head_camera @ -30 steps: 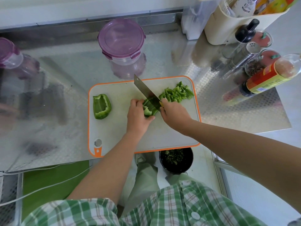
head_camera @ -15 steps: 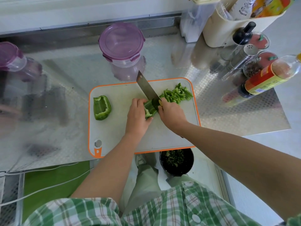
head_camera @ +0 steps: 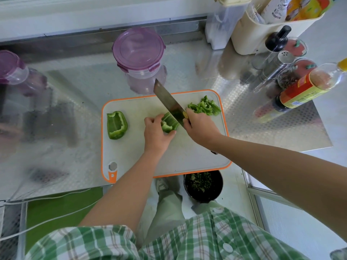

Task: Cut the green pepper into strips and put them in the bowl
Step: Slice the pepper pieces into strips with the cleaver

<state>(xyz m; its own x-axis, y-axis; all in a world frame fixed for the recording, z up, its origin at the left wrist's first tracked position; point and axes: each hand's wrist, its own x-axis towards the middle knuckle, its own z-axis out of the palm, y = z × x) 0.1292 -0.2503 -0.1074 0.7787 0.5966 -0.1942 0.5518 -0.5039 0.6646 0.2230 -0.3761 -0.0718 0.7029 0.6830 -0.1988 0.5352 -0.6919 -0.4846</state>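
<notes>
On the white, orange-rimmed cutting board my left hand grips a green pepper piece with curled fingers. My right hand holds the handle of a cleaver, whose blade rests against the right side of that piece. A pile of cut pepper strips lies at the board's far right corner. Another pepper half sits cut side up at the board's left. A black bowl with chopped greens stands below the counter edge, near my legs.
A purple-lidded clear container stands behind the board, another at far left. Sauce bottles, a shaker and jars crowd the right side, with a cream holder behind them. The board overhangs the steel counter's front edge.
The cleaver has shifted slightly left along the held pepper piece, and my left hand has backed off to the left with it. The strip pile and pepper half have not moved.
</notes>
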